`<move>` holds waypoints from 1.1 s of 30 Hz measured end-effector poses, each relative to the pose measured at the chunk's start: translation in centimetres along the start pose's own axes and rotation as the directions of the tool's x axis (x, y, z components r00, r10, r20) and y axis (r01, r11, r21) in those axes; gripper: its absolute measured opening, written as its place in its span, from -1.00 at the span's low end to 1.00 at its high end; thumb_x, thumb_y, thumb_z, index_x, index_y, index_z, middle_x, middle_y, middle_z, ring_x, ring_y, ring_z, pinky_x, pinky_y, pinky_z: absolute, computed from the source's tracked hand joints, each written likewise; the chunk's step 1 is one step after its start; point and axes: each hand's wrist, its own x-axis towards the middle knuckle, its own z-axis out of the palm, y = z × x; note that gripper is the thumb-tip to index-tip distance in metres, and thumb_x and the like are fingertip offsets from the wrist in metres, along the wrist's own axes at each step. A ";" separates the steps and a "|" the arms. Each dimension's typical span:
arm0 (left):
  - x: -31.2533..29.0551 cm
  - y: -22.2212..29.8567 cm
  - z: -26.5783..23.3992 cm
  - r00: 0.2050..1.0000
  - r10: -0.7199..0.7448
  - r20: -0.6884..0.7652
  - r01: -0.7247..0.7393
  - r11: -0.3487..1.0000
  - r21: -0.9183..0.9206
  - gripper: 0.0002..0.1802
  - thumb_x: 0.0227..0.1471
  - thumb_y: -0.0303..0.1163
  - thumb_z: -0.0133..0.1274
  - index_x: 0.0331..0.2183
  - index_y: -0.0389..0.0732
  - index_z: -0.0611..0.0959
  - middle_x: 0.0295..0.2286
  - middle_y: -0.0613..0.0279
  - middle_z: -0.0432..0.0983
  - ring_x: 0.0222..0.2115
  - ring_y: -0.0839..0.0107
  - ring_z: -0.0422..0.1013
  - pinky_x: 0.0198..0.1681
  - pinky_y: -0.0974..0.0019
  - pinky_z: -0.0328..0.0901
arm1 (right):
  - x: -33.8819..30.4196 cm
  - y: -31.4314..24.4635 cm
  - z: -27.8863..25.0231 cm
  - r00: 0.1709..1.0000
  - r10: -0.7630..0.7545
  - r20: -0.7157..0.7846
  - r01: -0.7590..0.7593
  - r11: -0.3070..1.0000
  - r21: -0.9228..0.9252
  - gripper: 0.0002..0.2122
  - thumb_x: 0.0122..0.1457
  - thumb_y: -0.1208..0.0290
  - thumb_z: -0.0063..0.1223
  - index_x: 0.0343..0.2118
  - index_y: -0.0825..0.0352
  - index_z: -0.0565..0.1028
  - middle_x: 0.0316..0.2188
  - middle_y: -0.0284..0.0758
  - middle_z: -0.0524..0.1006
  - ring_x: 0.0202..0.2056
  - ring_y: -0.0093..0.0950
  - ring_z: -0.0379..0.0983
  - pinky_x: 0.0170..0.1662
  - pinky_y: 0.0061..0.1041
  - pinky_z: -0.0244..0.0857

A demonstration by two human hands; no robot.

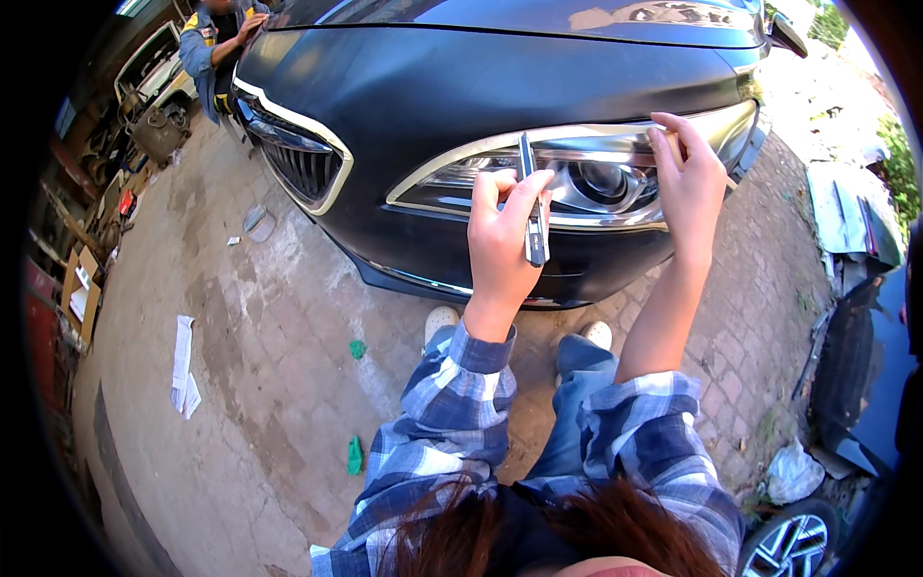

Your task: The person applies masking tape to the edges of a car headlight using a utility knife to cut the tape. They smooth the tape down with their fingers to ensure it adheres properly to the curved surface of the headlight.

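Observation:
My left hand [505, 226] is closed around a silver-and-black utility knife [536, 226]. The knife stands roughly upright, its tip against the pale masking tape [461, 152] along the upper edge of the car's headlight [601, 181]. Near the headlight's outer end is my right hand [692, 183], thumb and index fingertips drawn close together at the upper tape strip; the exact grip is hard to make out. The dark bumper [404, 106] surrounds the lamp. More tape frames the grille [300, 168] at left.
Another person [213, 53] stands at the car's far left, a hand on the hood. On the paved floor lie a clear container [258, 223], white paper [183, 361] and green scraps [355, 455]. Car parts [856, 356] and a wheel [793, 543] are at right.

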 end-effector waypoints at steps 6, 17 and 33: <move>0.0 0.2 0.1 1.000 -0.015 -0.008 0.015 1.000 -0.001 -0.71 0.00 -0.58 0.26 -0.17 -0.17 0.72 -0.36 0.21 0.33 -0.33 0.29 0.38 -0.22 0.29 0.34 | 0.0 -0.3 0.0 1.000 0.014 0.005 -0.014 1.000 0.002 -0.80 0.24 0.39 0.16 -0.14 0.36 0.61 -0.30 -0.19 0.64 -0.36 -0.32 0.63 -0.22 -0.42 0.42; 0.0 -0.1 0.2 0.999 0.004 -0.033 -0.004 1.000 0.018 -0.72 0.00 -0.59 0.26 -0.17 -0.18 0.72 -0.36 0.19 0.33 -0.32 0.28 0.38 -0.22 0.28 0.34 | 0.0 -0.8 -0.4 0.998 0.040 0.045 -0.042 0.998 0.038 -0.80 0.26 0.41 0.15 -0.12 0.37 0.59 -0.35 -0.25 0.63 -0.45 -0.48 0.66 -0.32 -0.53 0.42; -0.2 0.1 1.1 0.999 -0.033 -0.017 0.032 0.999 -0.020 -0.69 0.01 -0.60 0.27 -0.15 -0.19 0.70 -0.35 0.18 0.33 -0.26 0.24 0.39 -0.18 0.26 0.35 | 0.0 -0.3 -0.2 0.997 0.063 0.051 -0.067 0.995 0.077 -0.81 0.27 0.41 0.14 -0.13 0.38 0.60 -0.34 -0.25 0.64 -0.45 -0.48 0.66 -0.33 -0.54 0.42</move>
